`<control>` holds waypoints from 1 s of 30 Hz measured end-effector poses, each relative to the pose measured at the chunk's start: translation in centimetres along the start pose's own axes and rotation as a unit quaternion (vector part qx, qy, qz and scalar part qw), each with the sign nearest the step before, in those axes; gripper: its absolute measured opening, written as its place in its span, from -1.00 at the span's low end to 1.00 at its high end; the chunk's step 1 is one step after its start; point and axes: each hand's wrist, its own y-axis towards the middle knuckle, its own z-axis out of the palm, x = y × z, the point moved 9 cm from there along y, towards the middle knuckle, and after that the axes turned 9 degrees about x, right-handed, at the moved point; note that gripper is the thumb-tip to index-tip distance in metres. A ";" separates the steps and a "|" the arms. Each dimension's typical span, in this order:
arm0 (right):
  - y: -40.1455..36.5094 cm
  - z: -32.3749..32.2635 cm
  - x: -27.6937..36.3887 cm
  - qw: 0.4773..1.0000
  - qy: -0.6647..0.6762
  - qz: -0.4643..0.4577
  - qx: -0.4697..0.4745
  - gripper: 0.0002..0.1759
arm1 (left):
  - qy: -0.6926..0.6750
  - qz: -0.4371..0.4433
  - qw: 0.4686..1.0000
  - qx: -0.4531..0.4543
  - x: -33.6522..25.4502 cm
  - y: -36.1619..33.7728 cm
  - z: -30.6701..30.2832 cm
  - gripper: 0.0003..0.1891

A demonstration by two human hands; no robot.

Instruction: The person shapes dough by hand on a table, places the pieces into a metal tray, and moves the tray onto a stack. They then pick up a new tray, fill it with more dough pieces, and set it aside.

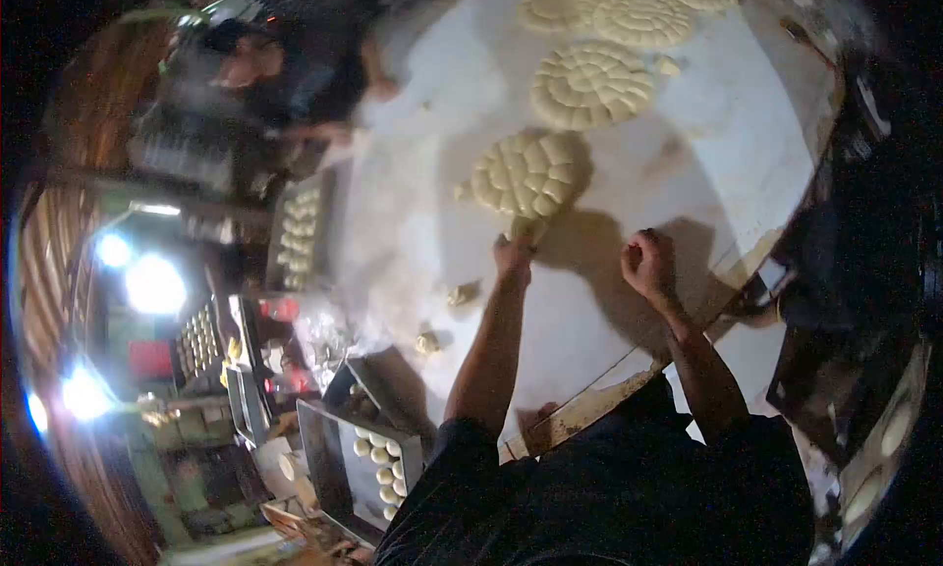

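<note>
Left grip (514,256) clasps dough disc (524,176) by its edge; right grip (649,264) fisted.

Shirt (609,502): black or near-black, plain cloth, reads as one dark mass over the torso. Short sleeves, same dark colour. Left sleeve (454,458) stops around the elbow, edge soft in the low light. Right sleeve (761,453) likewise, loose-looking, hem fairly straight. Both forearms bare, slim, narrowing to the wrists. Left hand (513,258) bare, right hand (648,266) bare. Fabric weave and seams too dark and grainy to make out.
</note>
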 end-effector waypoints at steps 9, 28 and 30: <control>-0.9 4.8 -3.9 0.997 -0.012 -0.078 0.015 -0.84 | -0.078 0.103 0.989 -0.073 2.1 -23.2 -8.5 -0.38; -9.9 8.8 5.5 0.977 0.208 -0.001 0.034 -0.65 | 0.115 0.035 0.991 -0.053 12.5 -35.8 -17.5 -0.54; -9.6 8.4 -0.6 0.969 0.193 0.035 0.150 -0.65 | 0.421 0.074 0.904 -0.017 10.4 -36.5 -17.3 -0.55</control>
